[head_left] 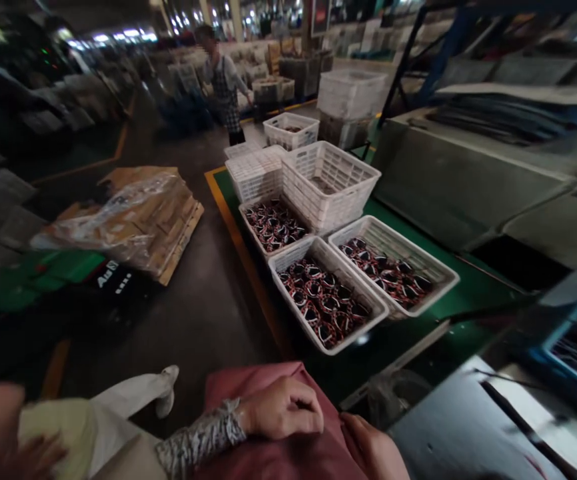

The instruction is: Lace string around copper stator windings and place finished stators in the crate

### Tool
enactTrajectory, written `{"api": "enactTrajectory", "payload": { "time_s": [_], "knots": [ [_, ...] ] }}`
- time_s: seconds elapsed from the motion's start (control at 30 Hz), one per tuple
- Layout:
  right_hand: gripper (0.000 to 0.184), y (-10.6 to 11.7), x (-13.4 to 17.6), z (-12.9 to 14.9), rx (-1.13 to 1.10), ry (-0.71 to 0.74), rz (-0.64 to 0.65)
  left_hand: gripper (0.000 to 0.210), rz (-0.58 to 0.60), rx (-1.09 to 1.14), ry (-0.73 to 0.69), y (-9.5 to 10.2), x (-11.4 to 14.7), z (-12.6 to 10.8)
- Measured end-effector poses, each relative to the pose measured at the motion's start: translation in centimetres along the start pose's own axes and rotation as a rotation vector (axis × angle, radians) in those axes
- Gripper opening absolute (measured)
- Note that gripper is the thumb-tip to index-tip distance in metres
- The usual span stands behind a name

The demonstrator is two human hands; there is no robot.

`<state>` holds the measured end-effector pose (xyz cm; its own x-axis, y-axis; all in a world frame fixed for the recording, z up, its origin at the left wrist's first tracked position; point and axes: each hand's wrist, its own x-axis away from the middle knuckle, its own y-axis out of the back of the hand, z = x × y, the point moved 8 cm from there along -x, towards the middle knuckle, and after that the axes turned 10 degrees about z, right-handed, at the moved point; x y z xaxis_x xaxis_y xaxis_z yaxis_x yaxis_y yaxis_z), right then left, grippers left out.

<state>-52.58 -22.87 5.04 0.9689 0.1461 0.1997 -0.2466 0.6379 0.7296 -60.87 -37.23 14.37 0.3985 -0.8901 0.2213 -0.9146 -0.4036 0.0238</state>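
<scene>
Low in the view, my left hand rests on the maroon cloth over my lap, with its fingers curled closed. Whatever is inside those fingers, if anything, is hidden. A grey patterned sleeve cuff covers the left wrist. My right hand lies at the right side of the same cloth, partly cut off by the bottom edge. Its fingers are mostly out of sight, so I cannot tell their grip. Neither hand touches the crates ahead.
White crates of black, red and white coiled parts stand on green floor. Beyond is a person. At left are wrapped cartons on a pallet and another person's white trouser leg. A metal surface and blue bin lie right.
</scene>
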Motion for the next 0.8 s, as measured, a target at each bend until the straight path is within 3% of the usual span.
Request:
{"api": "enactTrajectory", "payload": {
  "time_s": [0.17,0.33,0.47,0.63,0.8],
  "knots": [
    [0.042,-0.9,-11.0,-1.1,-0.109,-0.045,0.199,0.036,-0.111,-0.115,-0.042,10.1,-1.0,-0.7],
    [0.046,-2.2,-24.4,-0.1,-0.305,-0.107,0.253,0.032,-0.283,-0.142,0.074,23.3,-1.3,1.4],
    [0.045,-3.2,-36.5,3.8,-0.387,-0.08,0.343,0.033,-0.514,-0.076,0.23,33.8,0.8,3.9],
    [0.034,-4.9,-52.3,11.5,-0.32,0.026,0.514,0.038,-0.77,0.007,0.324,45.5,5.4,6.5],
    [0.023,-7.9,-67.4,16.2,-0.31,0.052,0.523,0.046,-0.952,0.078,0.38,59.4,10.5,10.6]
  ]
}}
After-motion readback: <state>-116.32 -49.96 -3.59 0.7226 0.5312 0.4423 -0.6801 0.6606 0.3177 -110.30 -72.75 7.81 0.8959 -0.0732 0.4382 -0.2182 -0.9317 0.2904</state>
